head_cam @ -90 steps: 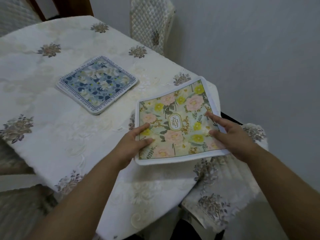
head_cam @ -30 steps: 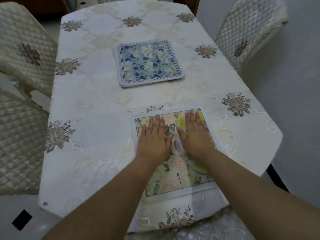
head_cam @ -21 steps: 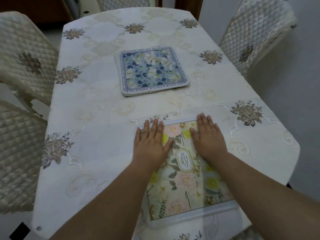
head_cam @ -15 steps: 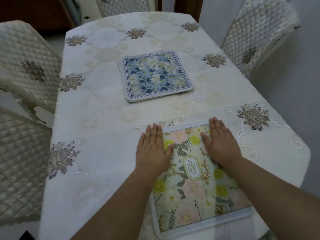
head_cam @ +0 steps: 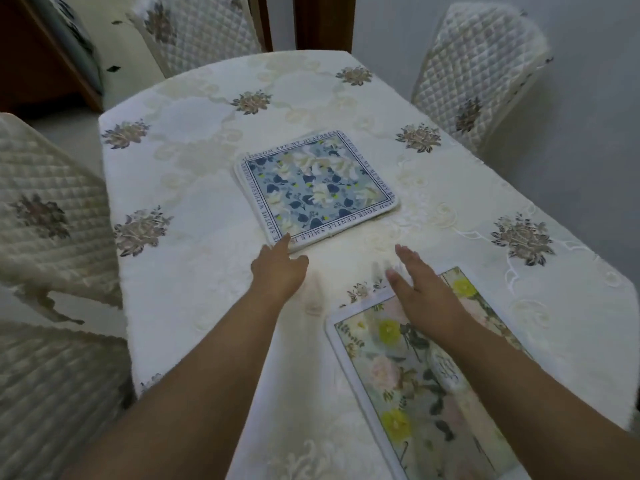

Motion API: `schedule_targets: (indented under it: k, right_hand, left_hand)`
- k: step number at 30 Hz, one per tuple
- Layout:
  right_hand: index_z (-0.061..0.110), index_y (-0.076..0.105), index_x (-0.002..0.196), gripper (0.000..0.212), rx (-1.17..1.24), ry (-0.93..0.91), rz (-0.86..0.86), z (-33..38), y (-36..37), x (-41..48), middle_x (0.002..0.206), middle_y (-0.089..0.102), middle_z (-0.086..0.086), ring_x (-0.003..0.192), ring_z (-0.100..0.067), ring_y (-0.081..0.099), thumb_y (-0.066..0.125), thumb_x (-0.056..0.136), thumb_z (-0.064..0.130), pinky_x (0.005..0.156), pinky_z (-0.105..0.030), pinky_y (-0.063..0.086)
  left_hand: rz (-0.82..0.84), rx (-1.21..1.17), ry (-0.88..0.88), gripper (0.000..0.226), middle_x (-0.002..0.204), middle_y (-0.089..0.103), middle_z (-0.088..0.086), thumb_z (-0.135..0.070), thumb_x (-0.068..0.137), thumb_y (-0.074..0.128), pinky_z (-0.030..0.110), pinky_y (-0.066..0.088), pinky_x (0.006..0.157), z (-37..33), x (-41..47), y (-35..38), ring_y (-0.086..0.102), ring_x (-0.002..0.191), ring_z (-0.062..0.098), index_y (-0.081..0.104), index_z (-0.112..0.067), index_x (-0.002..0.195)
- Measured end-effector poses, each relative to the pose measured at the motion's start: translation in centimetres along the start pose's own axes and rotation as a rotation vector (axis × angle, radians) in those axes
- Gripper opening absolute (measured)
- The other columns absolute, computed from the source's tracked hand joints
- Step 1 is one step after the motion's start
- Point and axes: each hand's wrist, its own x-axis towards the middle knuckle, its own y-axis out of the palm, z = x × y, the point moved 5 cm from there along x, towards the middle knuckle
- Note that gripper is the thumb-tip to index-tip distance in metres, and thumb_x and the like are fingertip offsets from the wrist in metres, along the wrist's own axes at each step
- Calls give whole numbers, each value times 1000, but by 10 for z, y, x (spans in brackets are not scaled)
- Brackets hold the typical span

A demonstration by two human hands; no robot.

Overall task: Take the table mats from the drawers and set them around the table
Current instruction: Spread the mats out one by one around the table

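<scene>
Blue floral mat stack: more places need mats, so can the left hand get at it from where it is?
Probably yes. The left hand is open at the near corner of the blue floral mat stack, with nothing between them.

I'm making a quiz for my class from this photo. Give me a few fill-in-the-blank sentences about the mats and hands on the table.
1. The left hand reaches toward the stack of ____ floral mats.
2. The right hand hovers over the far edge of the mat with pink and ____ flowers.
3. Both hands are open and hold ____.
4. The chairs around the table wear ____ covers.

Missing words: blue; yellow; nothing; quilted
</scene>
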Motion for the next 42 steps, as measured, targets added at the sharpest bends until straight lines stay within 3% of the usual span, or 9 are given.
schedule_targets:
  k: [7,11,16,19,27,30,34,38,42]
  right_hand:
    - [37,27,156,59,171,89,-23,49,41,-10,161,29,11,142,-5,30,43,101,52,104,-19,23]
    - [38,27,155,59,199,94,-9,57,54,-10,160,31,13,132,4,32,45,101,52,101,-18,25]
    - [46,32,151,55,321,122,10,64,62,-3,150,44,14,129,5,44,51,99,50,98,-19,35]
    - [57,42,140,45,499,173,-8,64,61,5,131,55,24,107,17,56,54,98,49,83,-14,44]
    - [53,56,132,42,1077,308,-29,63,59,27,134,61,9,115,-22,66,66,93,41,90,-46,57]
    - [46,49,141,58,920,384,-120,52,60,24,151,43,6,125,-20,56,72,92,26,98,-50,53]
    - [38,42,149,65,617,292,-218,48,56,8,154,40,7,130,-17,50,63,96,7,102,-41,51]
    - [62,42,137,69,461,149,-189,58,31,-15,146,34,25,132,4,29,64,97,10,99,-13,35]
    - [62,44,137,70,405,73,-151,72,-8,-49,150,34,28,133,5,36,64,96,9,94,-14,44]
  left_hand:
    - [-6,-319,-39,41,135,63,1,-27,93,54,39,43,109,15,23,-30,57,126,26,67,-15,130]
    - [-22,-441,-37,10,69,55,-4,-26,77,54,29,35,60,6,17,-31,50,66,21,57,-16,74]
    - [58,-929,-192,25,102,69,0,-12,93,66,27,53,87,4,32,-21,62,87,14,69,-14,117]
    - [52,-923,-120,22,104,71,4,-8,98,63,24,56,88,2,32,-18,67,86,13,70,-11,118]
    - [378,-940,-12,49,105,76,6,4,85,68,27,59,75,-5,-65,12,75,91,19,70,-36,114]
    - [497,-802,34,60,95,76,-17,-6,80,78,23,58,77,13,-94,29,73,97,11,64,-46,122]
    - [333,-838,12,63,121,69,-23,-23,87,74,16,52,81,43,-90,15,65,106,-8,49,-55,135]
    - [112,-995,-73,43,121,73,1,-11,97,64,33,56,86,78,-59,-33,71,107,16,60,-33,134]
    - [313,-875,-43,26,117,75,3,-22,95,67,34,60,77,79,-49,-79,74,100,21,74,-31,118]
